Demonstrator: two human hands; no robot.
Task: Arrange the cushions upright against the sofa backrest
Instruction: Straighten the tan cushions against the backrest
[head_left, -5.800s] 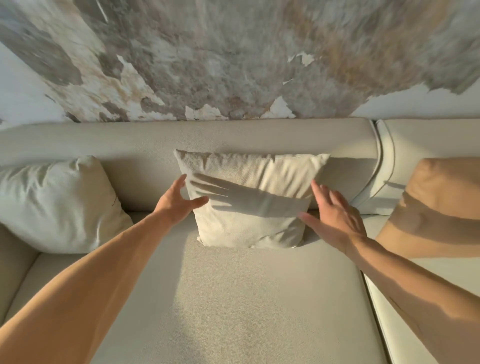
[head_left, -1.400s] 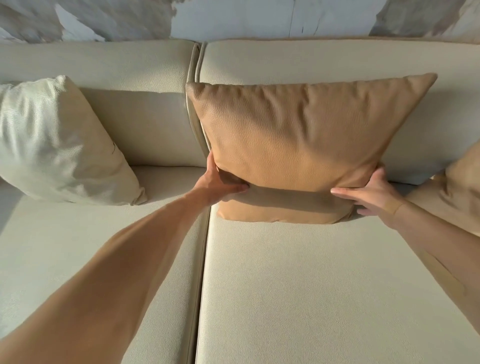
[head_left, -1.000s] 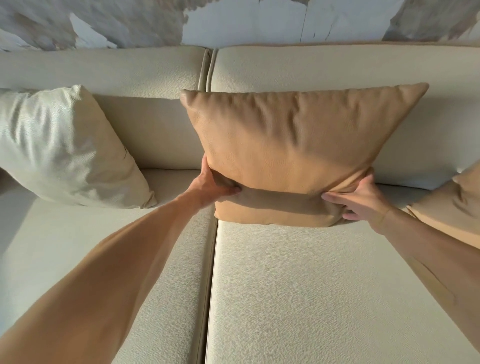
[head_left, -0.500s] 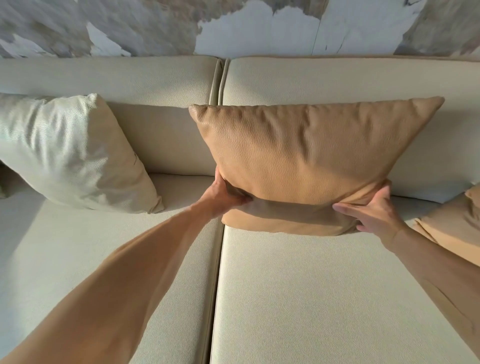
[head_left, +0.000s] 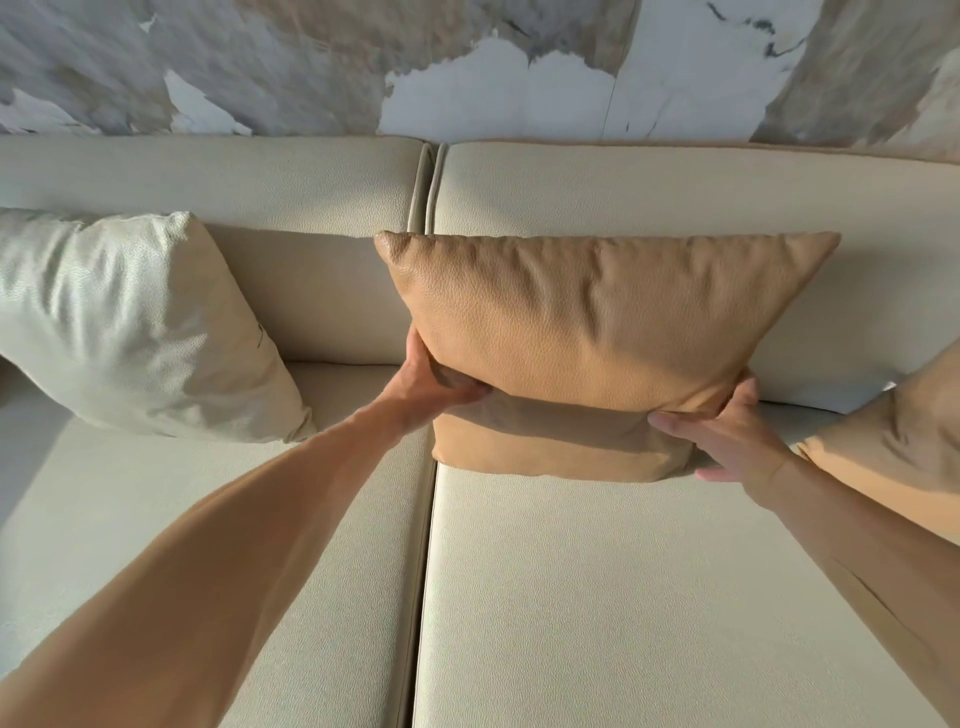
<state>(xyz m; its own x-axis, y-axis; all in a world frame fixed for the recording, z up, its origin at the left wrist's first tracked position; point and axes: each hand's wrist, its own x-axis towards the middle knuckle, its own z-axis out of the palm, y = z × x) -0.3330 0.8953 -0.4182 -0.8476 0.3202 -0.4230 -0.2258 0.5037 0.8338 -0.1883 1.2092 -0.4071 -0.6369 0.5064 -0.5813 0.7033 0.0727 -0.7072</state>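
The sofa (head_left: 571, 597) fills most of your view: two cream seat pads meet at a seam running up the middle, and the backrest (head_left: 675, 192) runs across the top under a mottled wall (head_left: 493, 93).

Three cushions are in view. The tan cushion (head_left: 587, 332) stands upright on the right seat pad, just right of the seam, its top edge leaning on the backrest and its bottom edge resting on the seat. The cream cushion (head_left: 130, 322) sits on the left seat pad, tilted, well apart from the tan one. A second tan cushion (head_left: 904, 441) is cut off at the right edge, just beside your right forearm; its pose cannot be determined.

Your left hand (head_left: 431, 384) grips the tan cushion at its lower left side. The thumb presses into the front face; the fingers pass behind the cushion and are hidden. Your right hand (head_left: 727, 431) grips the lower right corner. Its fingers (head_left: 675, 422) lie together across the front face, and the thumb is hooked up the side edge. Both hands are clamped on the tan cushion.
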